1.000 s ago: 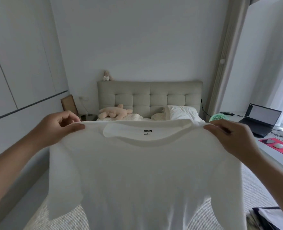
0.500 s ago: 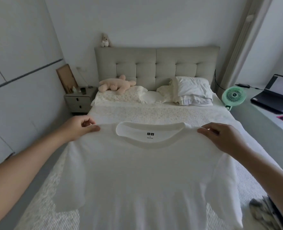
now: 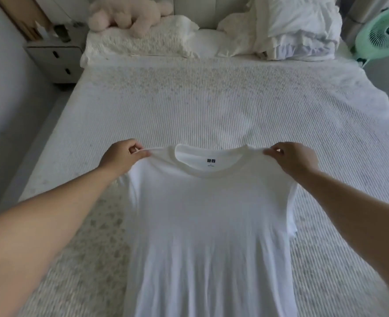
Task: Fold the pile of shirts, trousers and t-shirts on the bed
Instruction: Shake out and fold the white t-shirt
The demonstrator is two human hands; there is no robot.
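We cannot see the hem of the white t-shirt [image 3: 202,225]: the bottom edge cuts it off. Its sleeves are tucked behind the body, mostly hidden. The small size print under the neck label [image 3: 211,160] is too small to read. The green fan [image 3: 382,35] runs off the right edge, the plush toy [image 3: 129,16] and the pillows [image 3: 298,24] off the top. The shirt hides the fingertips of both hands.

A plain white t-shirt [image 3: 202,225] hangs spread over the bed [image 3: 211,106], collar away from the viewer and neck label showing inside. Its shoulders are stretched taut to either side, sleeves drooping, and its body runs down out of frame.
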